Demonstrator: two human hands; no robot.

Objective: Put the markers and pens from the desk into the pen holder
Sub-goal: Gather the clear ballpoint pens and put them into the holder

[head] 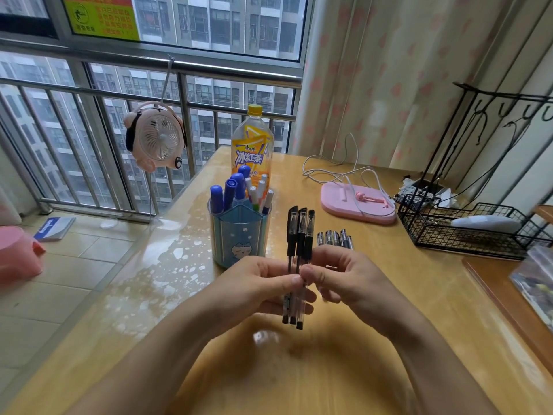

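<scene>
Three black-capped pens stand upright in a bundle above the desk, held between both hands. My left hand wraps their clear barrels from the left. My right hand pinches them from the right with thumb and fingers. Just behind and left stands the blue pen holder with a cat picture, holding several blue markers and several white thin markers. Several more pens lie on the desk behind my right hand, partly hidden by it.
A tall iced-tea bottle stands behind the holder. A pink stand with a white cable lies at the back right, next to a black wire basket. The desk's left edge drops to the tiled floor; a small fan hangs on the railing.
</scene>
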